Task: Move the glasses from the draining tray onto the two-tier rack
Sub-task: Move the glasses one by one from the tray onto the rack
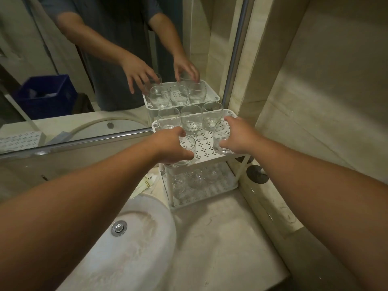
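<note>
A white two-tier plastic rack with perforated shelves is stood on the pale stone table, beside a white round basin. On the upper shelf, a clear glass tumbler is gripped by the curled fingers of the left hand; a second clear tumbler is gripped likewise by the right hand. Three further tumblers are ranged behind; more are seen on the lower shelf

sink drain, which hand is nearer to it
Left. The left hand holds a glass at the top shelf's front-left corner, on the side above the sink drain. The right hand holds another glass at the shelf's right edge, farther away.
</note>
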